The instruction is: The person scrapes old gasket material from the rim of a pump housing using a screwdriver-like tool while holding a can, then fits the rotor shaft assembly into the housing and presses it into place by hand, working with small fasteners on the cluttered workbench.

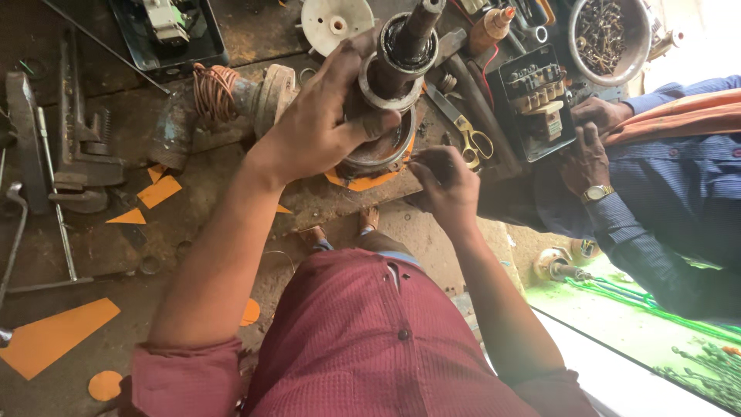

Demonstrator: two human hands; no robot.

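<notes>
Two hands are engaged: left hand [324, 123] clasped over the motor housing [386, 100], right hand [448, 181] pinched at its base, where fingers might be nicked if it tips.

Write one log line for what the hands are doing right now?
left hand: gripping motor part | right hand: pinching at its base, item unclear | bench: scissors, pipe wrench
</notes>
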